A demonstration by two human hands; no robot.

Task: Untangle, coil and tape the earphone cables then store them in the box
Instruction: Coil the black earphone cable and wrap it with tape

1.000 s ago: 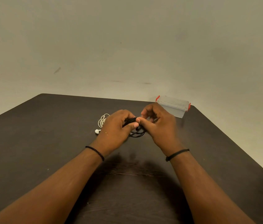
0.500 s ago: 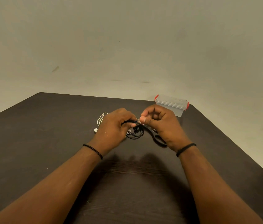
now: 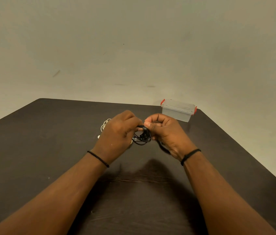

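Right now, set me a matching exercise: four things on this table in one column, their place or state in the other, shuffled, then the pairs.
Things:
1. black earphone cable
2. white earphone cable
3. box
4. table

States:
A. lid on, at the far right corner
B. held between both hands
C. dark, bearing everything
D. lying loose, beyond the left hand

Pairs: 1-B, 2-D, 3-A, 4-C. The right hand pinches the black one too.

Left hand [image 3: 118, 133] and right hand [image 3: 164, 131] pinching a black earphone cable [image 3: 142, 136] above a dark table [image 3: 32, 150], white earphones [image 3: 104, 125] behind (partly hidden), lidded clear box [image 3: 177, 110] at far right
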